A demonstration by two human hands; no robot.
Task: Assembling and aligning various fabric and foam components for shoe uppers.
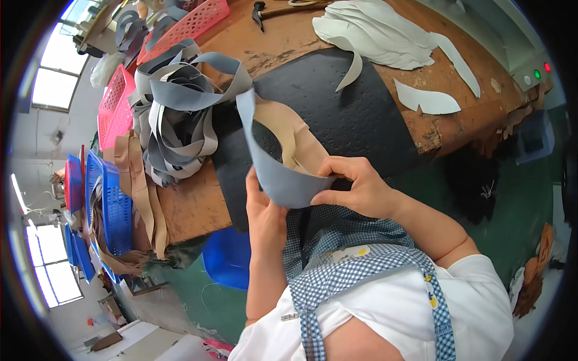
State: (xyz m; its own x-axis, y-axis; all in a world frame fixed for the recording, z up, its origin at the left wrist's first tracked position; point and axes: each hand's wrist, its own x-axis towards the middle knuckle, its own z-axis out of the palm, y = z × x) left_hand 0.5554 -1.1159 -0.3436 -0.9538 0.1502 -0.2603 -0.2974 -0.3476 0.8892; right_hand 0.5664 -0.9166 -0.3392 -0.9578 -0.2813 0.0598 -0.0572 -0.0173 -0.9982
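Between my hands, above the table's near edge, is a curved shoe-upper-like piece (286,183), smooth grey-blue outside and tan inside, bent into an open loop. My left hand (265,213) grips its lower left side, with the fingers partly hidden behind it. At the right end, my right hand (356,188) pinches the edge between thumb and fingers. Under and beyond the piece lies a black rubber mat (319,78). A heap of similar grey looped pieces (180,114) sits left of the mat, one loop reaching close to the held piece.
White cut pieces (385,33) are stacked at the far right of the wooden table (192,210), with a loose white piece (426,100) nearer. A hammer (260,13) lies at the back. Pink baskets (114,108) and a blue basket (114,204) stand left; tan strips (141,186) hang there.
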